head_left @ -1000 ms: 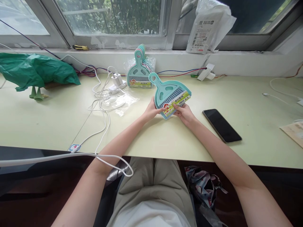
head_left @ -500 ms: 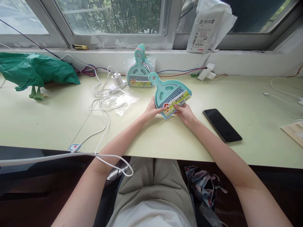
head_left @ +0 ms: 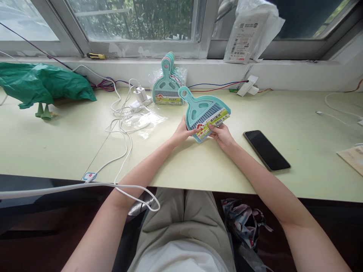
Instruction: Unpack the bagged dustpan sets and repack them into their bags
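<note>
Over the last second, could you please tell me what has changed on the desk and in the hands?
Very little. The teal dustpan and brush set has edged a shade to the right. The left hand and the right hand grip its lower edge as before; nothing was let go or picked up. The stack of dustpan sets by the window, the phone, the white cables and the green bag have not moved.

This is looking like a small packing workroom, perhaps in a home: a long pale worktop is running under windows, a bagged stack of identical dustpan sets is leaning at the wall, and a labelled courier bag is sitting on the sill.
</note>
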### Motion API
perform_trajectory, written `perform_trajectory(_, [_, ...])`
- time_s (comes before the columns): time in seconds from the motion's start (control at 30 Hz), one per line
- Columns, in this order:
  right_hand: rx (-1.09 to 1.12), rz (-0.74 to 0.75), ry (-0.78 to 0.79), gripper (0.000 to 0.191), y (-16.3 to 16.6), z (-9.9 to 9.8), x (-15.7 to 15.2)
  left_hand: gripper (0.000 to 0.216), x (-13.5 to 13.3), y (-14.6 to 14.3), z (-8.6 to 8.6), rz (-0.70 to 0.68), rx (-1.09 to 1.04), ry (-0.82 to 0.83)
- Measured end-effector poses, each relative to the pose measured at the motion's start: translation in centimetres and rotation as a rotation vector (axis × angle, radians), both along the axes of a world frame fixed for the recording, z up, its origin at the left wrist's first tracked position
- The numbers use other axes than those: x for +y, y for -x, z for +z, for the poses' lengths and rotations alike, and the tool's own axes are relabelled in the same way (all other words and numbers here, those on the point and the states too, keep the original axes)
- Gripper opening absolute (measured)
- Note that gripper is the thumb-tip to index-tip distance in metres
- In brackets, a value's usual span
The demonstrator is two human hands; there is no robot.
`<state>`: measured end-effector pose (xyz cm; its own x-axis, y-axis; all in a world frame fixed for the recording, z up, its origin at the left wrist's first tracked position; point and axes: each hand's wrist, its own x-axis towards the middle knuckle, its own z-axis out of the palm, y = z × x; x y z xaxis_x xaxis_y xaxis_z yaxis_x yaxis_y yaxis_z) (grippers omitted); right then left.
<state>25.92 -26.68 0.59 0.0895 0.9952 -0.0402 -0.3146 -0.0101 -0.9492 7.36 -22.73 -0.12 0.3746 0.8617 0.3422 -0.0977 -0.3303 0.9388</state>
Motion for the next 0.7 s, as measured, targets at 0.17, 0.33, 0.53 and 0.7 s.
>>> perform_trajectory(0.17, [-0.007,-0.041,0.022,0.024,0.3,0.1,-0.1,0.084,0.2,0.0,-0.4,-0.003,0.000,-0.018])
perform_trajectory(0.33, [-0.010,-0.042,0.022,0.024,-0.1,0.2,0.1,0.075,-0.5,0.1,0.6,-0.017,0.034,0.064])
perform_trajectory(0.53, [0.006,-0.065,0.024,0.030,-0.6,0.1,0.3,0.045,0.1,2.2,3.0,0.216,0.366,0.059])
perform_trajectory(0.7, [0.017,-0.052,0.031,0.029,-0.5,-0.1,0.3,0.044,1.9,6.1,3.5,0.771,0.881,-0.163])
